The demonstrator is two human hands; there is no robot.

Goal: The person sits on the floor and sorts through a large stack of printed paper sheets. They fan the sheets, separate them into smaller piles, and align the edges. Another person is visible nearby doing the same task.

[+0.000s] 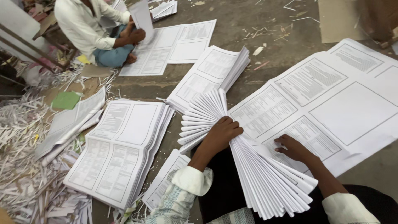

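Fanned folded sheets lie under left hand, beside right hand.

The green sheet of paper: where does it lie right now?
In the head view the green sheet lies far left on the floor, among the paper shreds, just above the slanted stack of folded sheets.

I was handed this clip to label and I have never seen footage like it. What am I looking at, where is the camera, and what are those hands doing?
There is no machine here. The one picture comes from a camera worn on a person's head, looking down at their own two bare hands. The left hand grips a fanned bundle of folded sheets. The right hand rests flat on a large printed sheet spread on the concrete floor. More stacks of printed sheets lie to the left, beside a heap of paper trimmings. Further back, another person sits on the floor holding a sheet.
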